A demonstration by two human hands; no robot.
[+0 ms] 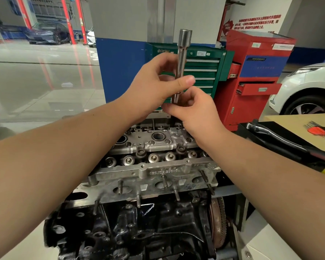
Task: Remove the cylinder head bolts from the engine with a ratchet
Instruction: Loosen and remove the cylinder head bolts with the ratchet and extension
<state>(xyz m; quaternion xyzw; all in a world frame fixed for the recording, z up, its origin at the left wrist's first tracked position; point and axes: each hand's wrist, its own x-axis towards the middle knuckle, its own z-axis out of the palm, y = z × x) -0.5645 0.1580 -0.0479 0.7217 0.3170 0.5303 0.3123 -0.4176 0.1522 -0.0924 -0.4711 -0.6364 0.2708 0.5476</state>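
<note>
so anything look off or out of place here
Only small things. The red cabinet behind the engine has two drawers hanging open. The ratchet lies unused on the right while both hands hold a long socket upright above the head. No spill or damage shows.

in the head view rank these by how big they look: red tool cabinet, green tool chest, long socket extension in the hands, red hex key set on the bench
1. red tool cabinet
2. green tool chest, partly hidden by the hands
3. long socket extension, nearer the camera, so its rank is unsure
4. red hex key set
</note>
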